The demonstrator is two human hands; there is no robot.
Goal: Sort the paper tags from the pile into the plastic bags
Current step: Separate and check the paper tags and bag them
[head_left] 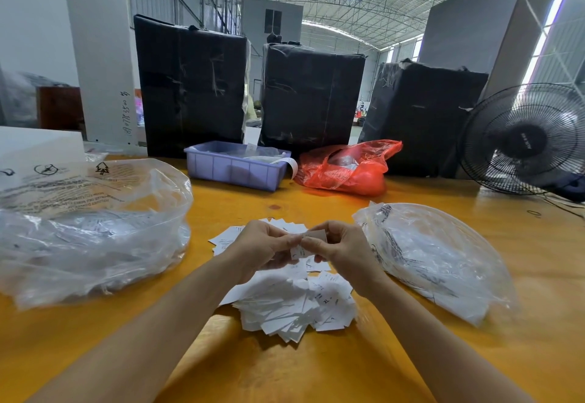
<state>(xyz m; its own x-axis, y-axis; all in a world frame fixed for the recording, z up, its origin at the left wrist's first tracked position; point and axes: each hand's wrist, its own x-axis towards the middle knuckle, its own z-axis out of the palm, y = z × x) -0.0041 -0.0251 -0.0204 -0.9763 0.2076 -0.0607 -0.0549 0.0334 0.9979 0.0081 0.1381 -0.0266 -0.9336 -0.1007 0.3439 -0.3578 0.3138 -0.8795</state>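
Head view: both hands' fingers [292, 239] pinch a small tag [317, 235], long axis left-right.

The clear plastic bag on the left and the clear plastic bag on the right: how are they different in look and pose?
The left clear bag bulges high and its mouth gapes open; the right clear bag lies much flatter on the yellow table. The left one shows large black symbols and text on its upper side; the right one shows print mainly along its near edge. Both are transparent, crinkled, and flank the pile of paper tags.
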